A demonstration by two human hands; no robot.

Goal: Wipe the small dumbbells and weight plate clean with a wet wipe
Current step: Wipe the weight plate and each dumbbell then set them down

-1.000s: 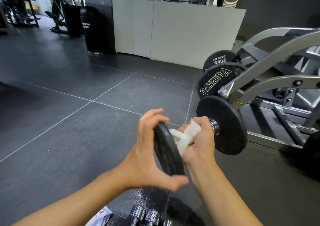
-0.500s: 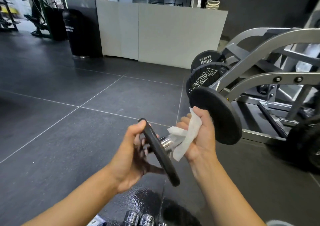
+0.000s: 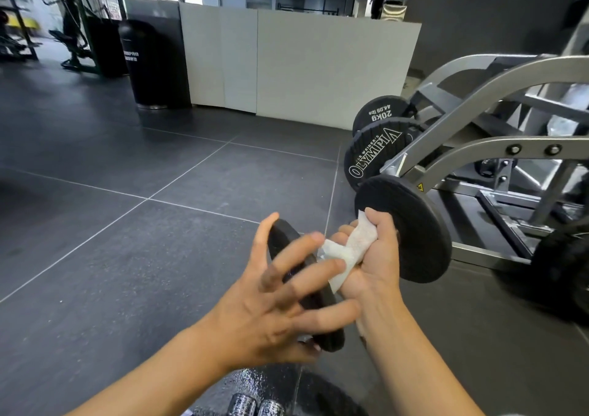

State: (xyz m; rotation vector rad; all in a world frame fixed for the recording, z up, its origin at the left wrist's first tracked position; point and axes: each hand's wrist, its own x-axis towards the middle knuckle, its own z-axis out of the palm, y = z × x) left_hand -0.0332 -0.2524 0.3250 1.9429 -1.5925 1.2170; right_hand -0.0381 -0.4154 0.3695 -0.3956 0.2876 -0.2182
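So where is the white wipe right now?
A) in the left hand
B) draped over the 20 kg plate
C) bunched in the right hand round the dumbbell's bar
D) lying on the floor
C: the wet wipe is bunched in the right hand, which curls round the dumbbell between its two black ends; the left hand holds no wipe.

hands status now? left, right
Left hand: open, fingers spread against the near disc of the dumbbell.
Right hand: closed round the wet wipe.
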